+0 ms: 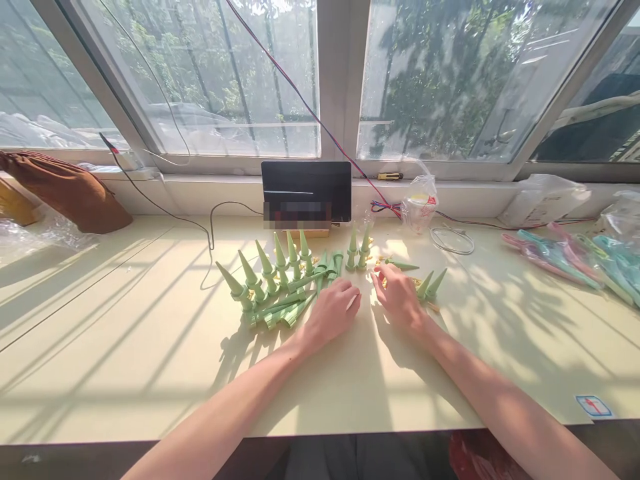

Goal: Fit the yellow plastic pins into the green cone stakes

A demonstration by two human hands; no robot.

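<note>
My left hand (337, 308) rests low over the table beside a heap of green ribbed tubes (286, 308). Its fingers are curled, and what they hold, if anything, is hidden. Close by on the right, my right hand (399, 297) reaches toward small yellow pieces (384, 260), thumb and forefinger slightly apart. Several green cone-tipped pieces (267, 267) stand in a row left of my hands. Two more upright cones (352, 252) stand just beyond the gap between them. A pair of tilted green cones (431, 285) and a lying green cone (403, 265) are near my right hand.
Behind the cones a black screen (307, 190) leans by the windowsill. A brown drawstring bag (67, 190) lies at far left. To the right are a plastic-wrapped cup (419, 203), a coiled white cable (452, 241) and bagged pastel items (560, 250). A yellow cutter (390, 177) lies on the sill.
</note>
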